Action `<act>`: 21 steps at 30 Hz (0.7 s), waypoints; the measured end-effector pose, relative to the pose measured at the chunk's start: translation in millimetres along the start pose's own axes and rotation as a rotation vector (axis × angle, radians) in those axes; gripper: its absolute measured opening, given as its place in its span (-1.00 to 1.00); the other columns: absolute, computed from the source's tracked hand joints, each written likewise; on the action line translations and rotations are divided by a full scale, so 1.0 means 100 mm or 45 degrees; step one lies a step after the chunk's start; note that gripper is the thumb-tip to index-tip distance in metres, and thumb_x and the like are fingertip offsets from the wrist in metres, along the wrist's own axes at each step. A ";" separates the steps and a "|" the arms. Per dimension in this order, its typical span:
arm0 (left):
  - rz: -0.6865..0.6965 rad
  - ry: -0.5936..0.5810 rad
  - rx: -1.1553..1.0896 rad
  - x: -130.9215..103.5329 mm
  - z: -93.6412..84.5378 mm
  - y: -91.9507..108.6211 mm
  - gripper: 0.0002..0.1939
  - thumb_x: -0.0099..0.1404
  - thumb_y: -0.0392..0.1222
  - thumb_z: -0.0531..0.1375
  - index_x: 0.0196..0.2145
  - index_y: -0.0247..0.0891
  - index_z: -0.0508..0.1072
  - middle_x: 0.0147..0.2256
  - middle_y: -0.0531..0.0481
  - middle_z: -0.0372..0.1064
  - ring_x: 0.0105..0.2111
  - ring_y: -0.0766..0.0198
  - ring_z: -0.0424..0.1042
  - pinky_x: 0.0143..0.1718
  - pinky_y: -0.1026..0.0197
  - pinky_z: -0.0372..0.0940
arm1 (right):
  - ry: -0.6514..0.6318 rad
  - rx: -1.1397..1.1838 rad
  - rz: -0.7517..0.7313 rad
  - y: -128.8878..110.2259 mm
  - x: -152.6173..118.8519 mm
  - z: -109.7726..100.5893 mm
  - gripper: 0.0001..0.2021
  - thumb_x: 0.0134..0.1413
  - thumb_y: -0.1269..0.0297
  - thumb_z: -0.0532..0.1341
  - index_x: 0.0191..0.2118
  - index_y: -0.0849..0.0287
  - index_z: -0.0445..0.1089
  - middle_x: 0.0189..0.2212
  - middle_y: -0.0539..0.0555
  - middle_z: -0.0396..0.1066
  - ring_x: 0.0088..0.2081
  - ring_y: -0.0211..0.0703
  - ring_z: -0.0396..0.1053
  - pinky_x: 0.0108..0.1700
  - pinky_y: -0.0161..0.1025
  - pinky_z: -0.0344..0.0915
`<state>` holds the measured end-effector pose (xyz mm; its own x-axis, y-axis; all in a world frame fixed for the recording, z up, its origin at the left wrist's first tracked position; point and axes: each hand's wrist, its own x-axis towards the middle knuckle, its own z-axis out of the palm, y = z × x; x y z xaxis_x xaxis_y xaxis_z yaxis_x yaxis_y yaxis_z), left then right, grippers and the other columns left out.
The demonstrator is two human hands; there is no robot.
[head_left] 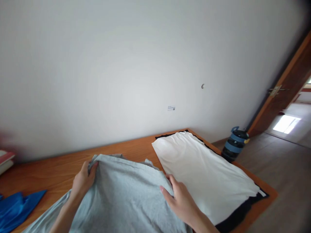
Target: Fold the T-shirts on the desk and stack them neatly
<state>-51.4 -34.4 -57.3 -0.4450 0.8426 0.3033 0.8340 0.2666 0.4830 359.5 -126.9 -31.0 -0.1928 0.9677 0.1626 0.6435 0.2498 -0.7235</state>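
Note:
A light grey cloth garment (126, 197) spreads across the lower middle of the view, its far edge raised a little off the table. My left hand (84, 179) is closed on its upper left corner, thumb on top of the fabric. At the garment's right edge, my right hand (178, 197) pinches the cloth between thumb and fingers. The lower part of the garment runs out of the frame. To the right lies a white garment (194, 165), spread flat over a black cloth (239, 212) that shows along its edges.
A wooden table (136, 145) stands against a white wall. Blue cloth (21, 207) lies at the left, with a red and white stack (6, 160) behind it. Past the table's right edge, a dark container with blue bands (234, 144) stands near a wooden door (279, 94).

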 end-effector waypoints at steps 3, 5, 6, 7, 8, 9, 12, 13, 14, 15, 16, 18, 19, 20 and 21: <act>0.132 0.018 -0.227 0.12 0.03 0.78 -0.48 0.37 0.16 0.00 0.08 -0.19 0.42 -0.27 -0.11 0.59 -0.29 -0.01 0.56 -0.24 0.12 0.41 | 0.111 0.170 -0.032 0.02 -0.31 -0.35 -0.58 0.35 -0.06 0.05 0.07 0.12 0.37 -0.25 0.17 0.62 -0.22 0.02 0.60 -0.21 -0.24 0.43; 0.314 -0.006 -0.373 0.25 0.05 1.41 -0.47 0.38 0.18 0.01 0.10 -0.19 0.42 -0.22 -0.08 0.59 -0.24 0.03 0.56 -0.17 0.14 0.41 | 0.190 0.229 -0.007 0.02 -0.45 -0.64 -0.60 0.33 -0.08 0.07 0.03 0.10 0.39 -0.30 0.14 0.62 -0.29 -0.02 0.59 -0.25 -0.28 0.43; 0.423 -0.015 -0.436 0.33 0.07 1.76 -0.47 0.39 0.17 -0.01 0.10 -0.20 0.42 -0.18 -0.09 0.59 -0.19 0.03 0.55 -0.13 0.14 0.41 | 0.238 0.236 0.021 0.03 -0.50 -0.81 -0.61 0.32 -0.08 0.08 0.02 0.10 0.39 -0.29 0.13 0.62 -0.29 -0.04 0.59 -0.25 -0.29 0.44; 0.523 -0.023 -0.471 0.42 0.10 2.13 -0.48 0.41 0.16 -0.01 0.11 -0.21 0.41 -0.13 -0.11 0.59 -0.14 0.03 0.54 -0.07 0.12 0.40 | 0.287 0.222 0.064 0.05 -0.52 -0.99 -0.61 0.31 -0.09 0.10 0.01 0.09 0.39 -0.26 0.14 0.62 -0.27 -0.03 0.59 -0.24 -0.29 0.45; 0.607 -0.022 -0.487 0.50 0.14 2.52 -0.49 0.43 0.13 -0.02 0.12 -0.22 0.41 -0.09 -0.14 0.58 -0.10 0.01 0.54 -0.02 0.10 0.38 | 0.345 0.183 0.123 0.08 -0.52 -1.17 -0.59 0.28 -0.11 0.11 0.01 0.08 0.39 -0.23 0.15 0.62 -0.22 -0.01 0.59 -0.21 -0.28 0.45; 0.680 -0.042 -0.480 0.57 0.19 2.93 -0.50 0.45 0.09 -0.03 0.15 -0.24 0.39 -0.05 -0.17 0.56 -0.05 -0.01 0.52 0.02 0.07 0.36 | 0.415 0.121 0.192 0.14 -0.49 -1.36 -0.57 0.26 -0.14 0.12 0.00 0.07 0.40 -0.21 0.16 0.62 -0.18 0.02 0.58 -0.19 -0.25 0.46; 0.761 -0.174 -0.352 0.60 0.45 4.05 -0.50 0.52 -0.11 -0.11 0.31 -0.33 0.20 0.23 -0.31 0.35 0.23 0.00 0.33 0.23 0.00 0.21 | 0.626 -0.148 0.464 0.53 -0.30 -1.83 -0.50 0.15 -0.24 0.08 -0.07 0.07 0.41 -0.26 0.19 0.60 -0.14 0.17 0.56 -0.13 -0.09 0.45; 0.760 -0.213 -0.328 0.52 0.58 4.34 -0.46 0.50 -0.15 -0.05 0.36 -0.39 0.12 0.32 -0.39 0.20 0.31 -0.05 0.21 0.28 -0.06 0.14 | 0.679 -0.235 0.562 0.73 -0.23 -1.95 -0.48 0.12 -0.24 0.07 -0.08 0.08 0.41 -0.28 0.21 0.59 -0.15 0.23 0.56 -0.10 -0.02 0.43; 0.763 -0.254 -0.309 0.38 0.72 4.56 -0.39 0.45 -0.17 0.04 0.38 -0.43 0.06 0.37 -0.46 0.06 0.37 -0.13 0.11 0.31 -0.14 0.09 | 0.718 -0.295 0.650 0.97 -0.16 -2.03 -0.47 0.08 -0.22 0.08 -0.06 0.11 0.40 -0.27 0.25 0.58 -0.13 0.27 0.54 -0.07 0.04 0.41; 0.772 -0.312 -0.287 0.20 0.87 4.70 -0.33 0.40 -0.18 0.12 0.38 -0.44 0.05 0.39 -0.52 -0.02 0.38 -0.22 0.05 0.31 -0.24 0.05 | 0.752 -0.306 0.718 1.22 -0.11 -2.09 -0.45 0.04 -0.18 0.10 -0.03 0.15 0.39 -0.22 0.28 0.57 -0.10 0.29 0.54 -0.04 0.06 0.40; 0.800 -0.385 -0.265 -0.02 1.03 4.75 -0.31 0.36 -0.19 0.17 0.36 -0.44 0.09 0.39 -0.54 -0.02 0.38 -0.27 0.05 0.30 -0.28 0.05 | 0.772 -0.260 0.758 1.47 -0.08 -2.11 -0.43 -0.01 -0.14 0.13 -0.01 0.19 0.38 -0.17 0.31 0.56 -0.06 0.28 0.52 0.00 0.06 0.39; 0.904 -0.551 -0.245 -0.48 1.31 4.62 -0.35 0.30 -0.14 0.27 0.29 -0.30 0.24 0.37 -0.41 0.07 0.34 -0.21 0.15 0.27 -0.18 0.15 | 0.771 -0.061 0.780 1.94 -0.07 -2.08 -0.40 -0.12 -0.09 0.20 -0.01 0.24 0.38 -0.07 0.35 0.54 0.01 0.25 0.50 0.06 0.01 0.38; 0.954 -0.617 -0.253 -0.68 1.43 4.46 -0.39 0.29 -0.10 0.29 0.26 -0.19 0.30 0.37 -0.28 0.11 0.33 -0.13 0.19 0.26 -0.10 0.19 | 0.766 0.014 0.794 2.13 -0.09 -2.05 -0.38 -0.15 -0.10 0.22 -0.02 0.26 0.38 -0.05 0.35 0.54 0.01 0.24 0.50 0.06 0.00 0.39; 0.972 -0.660 -0.265 -0.84 1.53 4.27 -0.44 0.30 -0.07 0.29 0.22 -0.09 0.34 0.36 -0.17 0.15 0.31 -0.05 0.21 0.26 -0.04 0.20 | 0.761 0.049 0.794 2.28 -0.12 -2.01 -0.37 -0.14 -0.12 0.22 -0.02 0.26 0.39 -0.04 0.35 0.54 0.01 0.23 0.50 0.05 -0.01 0.40; 0.959 -0.683 -0.278 -0.94 1.61 4.07 -0.51 0.32 -0.07 0.27 0.19 -0.03 0.37 0.34 -0.09 0.19 0.30 0.00 0.23 0.26 0.00 0.20 | 0.767 0.012 0.772 2.40 -0.15 -1.98 -0.37 -0.11 -0.14 0.21 -0.01 0.25 0.39 -0.04 0.33 0.54 0.00 0.20 0.51 0.04 -0.03 0.41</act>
<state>382.0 70.0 -21.8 0.4395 0.8741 0.2066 0.7368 -0.4824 0.4737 663.6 -75.0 -73.9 0.6113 0.7881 0.0727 0.5015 -0.3147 -0.8059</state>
